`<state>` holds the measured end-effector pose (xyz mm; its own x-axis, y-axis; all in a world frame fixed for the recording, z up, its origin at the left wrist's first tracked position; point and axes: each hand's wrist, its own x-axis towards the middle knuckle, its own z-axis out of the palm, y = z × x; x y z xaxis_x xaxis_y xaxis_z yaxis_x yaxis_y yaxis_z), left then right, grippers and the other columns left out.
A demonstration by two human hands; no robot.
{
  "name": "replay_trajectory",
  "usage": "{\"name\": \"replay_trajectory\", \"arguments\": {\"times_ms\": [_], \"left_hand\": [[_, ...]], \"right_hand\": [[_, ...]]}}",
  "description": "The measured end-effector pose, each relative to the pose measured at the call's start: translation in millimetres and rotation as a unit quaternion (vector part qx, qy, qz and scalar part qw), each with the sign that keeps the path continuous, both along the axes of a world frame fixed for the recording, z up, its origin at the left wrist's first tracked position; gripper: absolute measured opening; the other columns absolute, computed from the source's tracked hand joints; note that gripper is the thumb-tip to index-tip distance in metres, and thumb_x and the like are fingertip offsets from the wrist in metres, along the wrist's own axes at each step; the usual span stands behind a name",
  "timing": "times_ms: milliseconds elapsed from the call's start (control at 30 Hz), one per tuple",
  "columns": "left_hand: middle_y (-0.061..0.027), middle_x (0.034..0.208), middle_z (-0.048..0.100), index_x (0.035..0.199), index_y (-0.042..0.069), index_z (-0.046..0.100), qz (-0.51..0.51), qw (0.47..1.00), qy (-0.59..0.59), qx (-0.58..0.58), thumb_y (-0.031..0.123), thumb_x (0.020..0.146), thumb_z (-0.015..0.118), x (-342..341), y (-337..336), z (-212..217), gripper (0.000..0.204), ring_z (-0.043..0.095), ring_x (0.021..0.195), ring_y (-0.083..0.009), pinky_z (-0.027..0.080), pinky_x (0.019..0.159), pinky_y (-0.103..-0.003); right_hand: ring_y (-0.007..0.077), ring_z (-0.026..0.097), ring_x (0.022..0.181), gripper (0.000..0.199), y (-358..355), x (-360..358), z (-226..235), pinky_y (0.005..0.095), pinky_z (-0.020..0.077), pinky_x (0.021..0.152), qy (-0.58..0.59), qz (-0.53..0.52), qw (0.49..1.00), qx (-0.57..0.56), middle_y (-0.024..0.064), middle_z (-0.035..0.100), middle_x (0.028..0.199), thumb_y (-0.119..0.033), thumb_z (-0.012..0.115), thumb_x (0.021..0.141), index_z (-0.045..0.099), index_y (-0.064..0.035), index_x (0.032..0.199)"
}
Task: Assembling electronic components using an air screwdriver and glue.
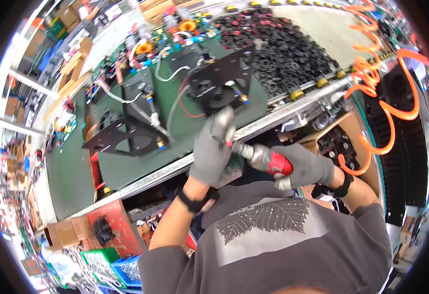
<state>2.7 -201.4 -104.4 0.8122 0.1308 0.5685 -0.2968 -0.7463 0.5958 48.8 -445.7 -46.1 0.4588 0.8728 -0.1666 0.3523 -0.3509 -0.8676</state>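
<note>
My right hand [306,166], in a grey glove, grips a red and silver pneumatic screwdriver [266,159] that lies almost level, its tip pointing left. My left hand [213,147], also gloved, is closed around the tool's bit end, fingers pinched there. Just beyond my left hand a black metal bracket with a round fan [222,85] stands on the green conveyor belt [126,164]. A second black bracket [121,139] with wires lies further left on the belt.
A heap of small black parts [283,49] fills the area behind the belt. An orange coiled air hose [381,93] hangs at right. A cardboard box of black parts [339,142] sits by my right arm. Circuit boards with copper coils [148,49] lie beyond. Bins [109,262] stand under the belt.
</note>
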Motion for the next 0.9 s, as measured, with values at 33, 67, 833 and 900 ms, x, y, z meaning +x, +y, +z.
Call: {"name": "replay_trajectory", "arguments": {"times_ms": [33,67,833,900], "left_hand": [[-0.0175,0.111,0.066,0.122,0.009,0.064,-0.023,0.996,0.07,0.041,0.009,0.086,0.069,-36.7,23.1,-8.9,0.037,0.065,0.1,-0.0369,0.053,0.086,-0.043],[-0.0155,0.101,0.068,0.117,0.01,0.067,0.029,0.997,0.063,0.044,0.008,0.086,0.07,-59.6,38.7,-8.1,0.031,0.067,0.093,-0.0343,0.053,0.084,-0.042],[-0.0107,0.073,0.058,0.074,0.006,0.059,0.223,0.963,0.027,0.151,0.029,0.083,0.071,-17.2,93.8,5.5,0.027,0.06,0.069,-0.0335,0.045,0.059,-0.042],[-0.01,0.073,0.058,0.074,0.006,0.06,0.22,0.963,0.025,0.153,0.029,0.082,0.072,-12.7,91.5,3.7,0.027,0.06,0.069,-0.0329,0.045,0.059,-0.042]], "right_hand": [[0.0337,0.065,0.07,0.038,9.8,-1.0,2.9,0.038,0.0517,0.067,0.003,0.02,1.0,-0.001,0.0162,0.066,0.08,-0.025,0.08,0.072,0.059,-0.0044,0.098],[0.0345,0.066,0.071,0.039,22.2,-4.7,4.8,0.0387,0.0521,0.068,0.008,0.038,0.999,0.0,0.0163,0.067,0.082,-0.025,0.079,0.072,0.059,-0.0041,0.098],[0.0046,0.046,0.054,0.021,123.2,-40.9,21.7,0.0239,0.0382,0.049,0.277,-0.155,0.948,-0.034,-0.0037,0.05,0.07,-0.013,0.071,0.081,0.057,-0.0071,0.095],[0.0044,0.045,0.053,0.021,118.3,-37.1,17.9,0.0234,0.0372,0.048,0.287,-0.153,0.945,-0.031,-0.0037,0.05,0.069,-0.014,0.07,0.082,0.056,-0.0069,0.095]]}}
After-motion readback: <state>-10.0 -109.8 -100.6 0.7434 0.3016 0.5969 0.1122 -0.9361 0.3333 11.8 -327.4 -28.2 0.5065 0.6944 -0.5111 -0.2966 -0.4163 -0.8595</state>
